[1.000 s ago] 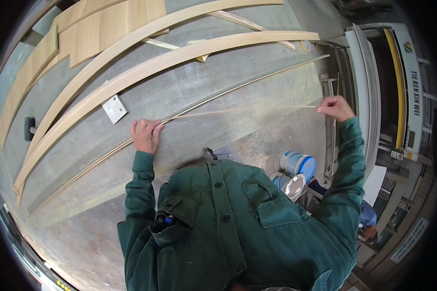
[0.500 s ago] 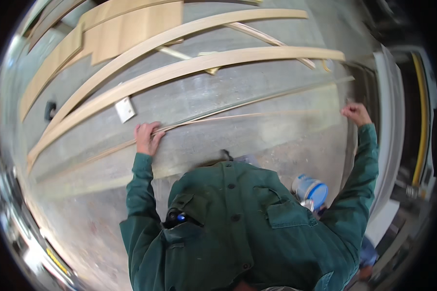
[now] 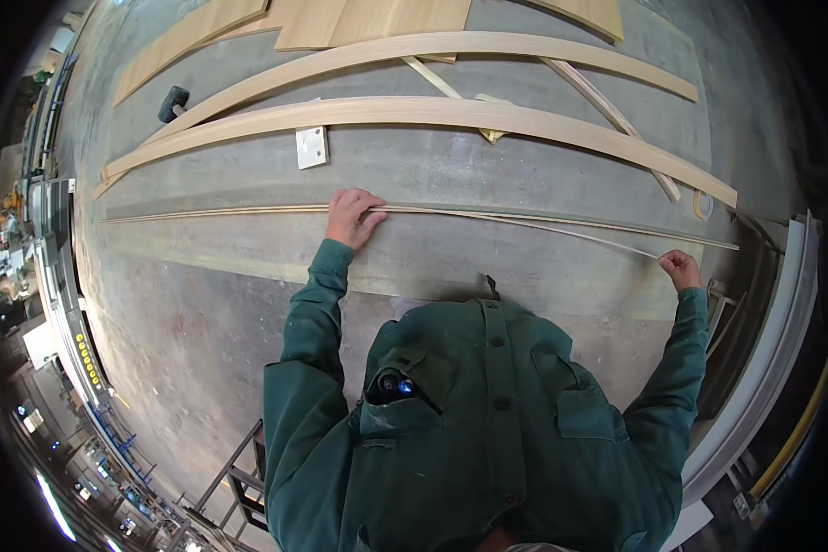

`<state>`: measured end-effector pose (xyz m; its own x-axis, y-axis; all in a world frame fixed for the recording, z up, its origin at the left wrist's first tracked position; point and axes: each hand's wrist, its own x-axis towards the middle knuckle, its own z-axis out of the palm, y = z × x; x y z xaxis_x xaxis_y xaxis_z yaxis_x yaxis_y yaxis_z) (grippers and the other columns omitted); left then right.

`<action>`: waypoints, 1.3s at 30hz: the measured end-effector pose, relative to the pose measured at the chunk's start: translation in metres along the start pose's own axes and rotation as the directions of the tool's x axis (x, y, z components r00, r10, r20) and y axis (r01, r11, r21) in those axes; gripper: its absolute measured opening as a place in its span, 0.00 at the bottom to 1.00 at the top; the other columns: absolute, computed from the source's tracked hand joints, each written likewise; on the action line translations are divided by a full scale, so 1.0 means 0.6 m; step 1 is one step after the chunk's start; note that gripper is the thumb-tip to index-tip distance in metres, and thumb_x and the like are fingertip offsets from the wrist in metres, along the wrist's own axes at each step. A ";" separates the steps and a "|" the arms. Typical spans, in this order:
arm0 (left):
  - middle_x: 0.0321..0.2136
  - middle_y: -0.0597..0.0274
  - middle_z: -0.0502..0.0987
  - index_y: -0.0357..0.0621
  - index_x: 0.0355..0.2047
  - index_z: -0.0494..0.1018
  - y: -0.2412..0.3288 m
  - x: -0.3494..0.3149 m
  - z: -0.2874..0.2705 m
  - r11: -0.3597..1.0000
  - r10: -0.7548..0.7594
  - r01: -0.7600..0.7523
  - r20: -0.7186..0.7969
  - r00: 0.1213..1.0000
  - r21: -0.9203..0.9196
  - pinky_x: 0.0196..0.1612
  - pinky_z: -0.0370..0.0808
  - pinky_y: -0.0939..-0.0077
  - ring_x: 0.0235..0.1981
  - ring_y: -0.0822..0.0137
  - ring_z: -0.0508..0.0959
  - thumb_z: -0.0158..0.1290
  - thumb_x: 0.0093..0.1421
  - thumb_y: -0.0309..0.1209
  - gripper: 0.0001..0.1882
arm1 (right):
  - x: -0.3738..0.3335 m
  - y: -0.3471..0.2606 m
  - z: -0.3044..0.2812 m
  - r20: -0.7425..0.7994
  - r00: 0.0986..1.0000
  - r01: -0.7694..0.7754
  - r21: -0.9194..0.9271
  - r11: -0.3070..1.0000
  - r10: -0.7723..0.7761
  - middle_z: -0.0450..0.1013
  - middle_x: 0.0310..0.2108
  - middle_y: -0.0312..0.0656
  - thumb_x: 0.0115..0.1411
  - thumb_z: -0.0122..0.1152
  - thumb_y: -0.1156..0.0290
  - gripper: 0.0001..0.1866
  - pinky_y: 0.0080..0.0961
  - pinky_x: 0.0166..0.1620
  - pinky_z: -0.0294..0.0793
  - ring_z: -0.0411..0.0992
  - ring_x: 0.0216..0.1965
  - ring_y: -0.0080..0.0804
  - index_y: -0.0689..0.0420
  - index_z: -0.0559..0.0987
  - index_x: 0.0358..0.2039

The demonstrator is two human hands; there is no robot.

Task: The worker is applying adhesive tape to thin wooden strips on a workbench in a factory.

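Observation:
My left hand [image 3: 351, 218] pinches a bundle of long thin wooden strips near the middle, its fingers over their top and thumb below. On the left the strips lie close together; right of that hand they fan apart. The farther strip [image 3: 598, 224] runs straight out to the right. A nearer thin strip [image 3: 598, 238] splits away toward me, and its end is pinched between the fingertips of my right hand [image 3: 681, 270]. Both sleeves are green. The strips stretch across a grey worktop [image 3: 488, 271].
Beyond the strips lie two long curved wooden pieces [image 3: 414, 112], with several flat boards [image 3: 368, 23] farther back. A black mallet head [image 3: 172, 103] shows at far left. A white plate with holes [image 3: 312, 147], a yellow tape roll [image 3: 702, 204] and a wooden stick [image 3: 612, 110] lie around them.
The view has turned, so the strips now run nearly level across it. They lie closer together than before, having crossed beside my left hand. Both hands keep their pinch.

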<state>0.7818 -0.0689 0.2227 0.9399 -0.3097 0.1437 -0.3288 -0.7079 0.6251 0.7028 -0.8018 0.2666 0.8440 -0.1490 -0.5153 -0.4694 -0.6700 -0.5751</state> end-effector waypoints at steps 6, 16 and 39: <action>0.31 0.69 0.74 0.53 0.34 0.78 0.003 0.004 0.023 0.998 -0.024 0.023 -0.025 0.999 -0.056 0.57 0.57 0.57 0.39 0.66 0.74 0.64 0.50 0.35 0.11 | -0.013 -0.028 -0.010 -0.126 0.990 -0.085 -0.138 0.987 0.068 0.75 0.25 0.32 0.56 0.65 0.71 0.07 0.20 0.37 0.71 0.70 0.28 0.18 0.60 0.79 0.31; 0.31 0.70 0.74 0.54 0.32 0.78 0.000 0.002 0.027 0.997 -0.058 0.056 -0.045 0.997 -0.049 0.57 0.55 0.56 0.39 0.67 0.74 0.64 0.50 0.35 0.09 | -0.007 -0.367 0.248 0.576 0.817 -0.034 0.099 0.995 -0.029 0.74 0.24 0.32 0.62 0.58 0.50 0.20 0.17 0.24 0.67 0.66 0.21 0.18 0.56 0.82 0.37; 0.32 0.71 0.75 0.53 0.33 0.75 -0.014 -0.005 0.032 0.993 -0.064 0.060 -0.042 0.997 -0.104 0.58 0.55 0.56 0.39 0.67 0.75 0.65 0.49 0.35 0.12 | 0.042 -0.526 0.439 0.238 0.921 0.360 -0.221 0.906 -0.308 0.78 0.29 0.45 0.57 0.60 0.58 0.11 0.39 0.36 0.75 0.76 0.32 0.47 0.51 0.82 0.32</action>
<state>0.7799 -0.0741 0.2025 0.9621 -0.2365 0.1355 -0.2609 -0.6555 0.7087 0.8038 -0.4022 0.2679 0.8604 0.2420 -0.4485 -0.0642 -0.8215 -0.5666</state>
